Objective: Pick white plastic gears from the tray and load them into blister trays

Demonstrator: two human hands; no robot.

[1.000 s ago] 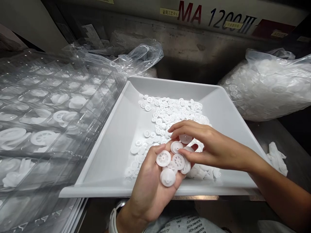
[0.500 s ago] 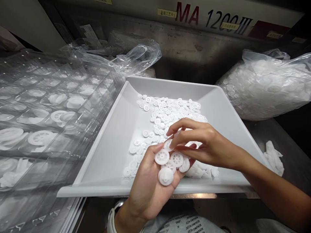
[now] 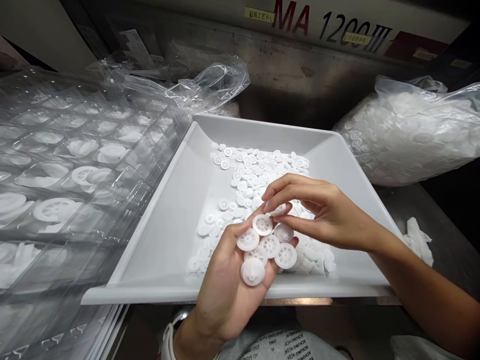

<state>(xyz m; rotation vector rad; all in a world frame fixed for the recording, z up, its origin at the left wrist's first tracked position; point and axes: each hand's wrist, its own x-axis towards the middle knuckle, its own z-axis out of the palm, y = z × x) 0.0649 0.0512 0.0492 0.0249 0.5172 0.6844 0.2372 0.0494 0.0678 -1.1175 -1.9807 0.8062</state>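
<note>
Palm up, my left hand (image 3: 228, 280) cradles several white plastic gears (image 3: 270, 246), round with spoked centres; the one lowest in the palm shows a cone-shaped hub. Over its fingertips, my right hand (image 3: 315, 210) pinches another white gear (image 3: 278, 209) between thumb and fingers, partly covered by the fingers. Both hands are above the near part of a pale grey tray (image 3: 168, 215). Many more loose white gears (image 3: 249, 170) lie spread across the tray floor, some hidden behind my hands.
Clear plastic compartment trays (image 3: 86, 175) with white parts stand at the left. A crumpled clear bag (image 3: 213, 85) lies behind them. At the right is a bulging clear bag of white parts (image 3: 416, 130), with a white glove-like item (image 3: 417, 242) nearer me.
The gears in my left palm have shifted, with more of them lying face up. My right hand has drawn slightly up and right, its fingers now on a gear at the left fingertips.
</note>
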